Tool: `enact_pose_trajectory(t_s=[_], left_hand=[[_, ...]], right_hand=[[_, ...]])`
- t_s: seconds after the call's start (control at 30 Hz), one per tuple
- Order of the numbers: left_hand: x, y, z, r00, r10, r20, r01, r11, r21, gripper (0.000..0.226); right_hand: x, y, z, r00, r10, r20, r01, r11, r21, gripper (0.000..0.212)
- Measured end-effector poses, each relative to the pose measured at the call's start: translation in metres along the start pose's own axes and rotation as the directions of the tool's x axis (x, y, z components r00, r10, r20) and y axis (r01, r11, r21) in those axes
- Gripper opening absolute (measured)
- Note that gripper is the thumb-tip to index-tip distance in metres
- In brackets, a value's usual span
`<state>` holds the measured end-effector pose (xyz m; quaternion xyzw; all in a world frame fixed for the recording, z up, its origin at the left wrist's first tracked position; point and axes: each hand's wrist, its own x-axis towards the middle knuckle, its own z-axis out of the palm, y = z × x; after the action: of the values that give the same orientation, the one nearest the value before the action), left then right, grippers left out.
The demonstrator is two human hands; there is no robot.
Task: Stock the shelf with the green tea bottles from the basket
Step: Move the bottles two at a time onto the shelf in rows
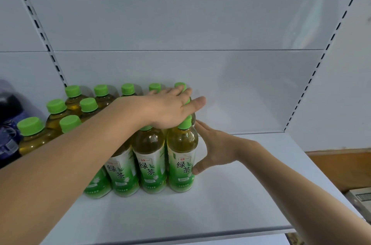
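Green tea bottles point(149, 156) stand upright on white shelf point(230, 204), caps up, labels facing camera. Left hand point(170, 108) lies flat, fingers straight, across caps. Right hand point(214, 150) presses end bottle point(182, 156), fingers extended, thumb on label.

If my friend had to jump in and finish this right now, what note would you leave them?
Left hand: lies flat, fingers straight, over the green caps at the right end of the bottle block.
Right hand: fingers straight against the side of the front right green tea bottle, thumb on its label, no closed grip.
Green tea bottles stand upright in rows on the white shelf, next to dark bottles at the far left.
Done: several rows stocked.
Left: the shelf's right side is bare. The basket is out of view, so I cannot tell how many bottles remain.
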<state>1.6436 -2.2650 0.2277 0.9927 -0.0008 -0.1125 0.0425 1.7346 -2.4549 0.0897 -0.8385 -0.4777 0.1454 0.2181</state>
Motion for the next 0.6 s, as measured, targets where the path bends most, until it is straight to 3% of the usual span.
enact_pose_trajectory(t_s=[0.37,0.47,0.6], left_hand=[[0.010,0.001,-0.002,1.000,-0.027,-0.006,0.027,0.999,0.023,0.080],[0.007,0.000,-0.004,1.000,-0.010,-0.024,0.010,1.000,0.002,0.083],[-0.019,-0.013,-0.014,0.984,0.045,-0.172,-0.054,0.997,-0.048,0.098]], right_hand=[[0.002,-0.001,0.002,0.999,-0.035,-0.018,0.036,0.998,0.046,0.149],[-0.003,-0.003,-0.001,1.000,-0.004,-0.027,0.004,1.000,0.001,0.148],[-0.021,-0.017,-0.028,0.996,0.078,-0.051,-0.084,0.990,-0.115,0.140]])
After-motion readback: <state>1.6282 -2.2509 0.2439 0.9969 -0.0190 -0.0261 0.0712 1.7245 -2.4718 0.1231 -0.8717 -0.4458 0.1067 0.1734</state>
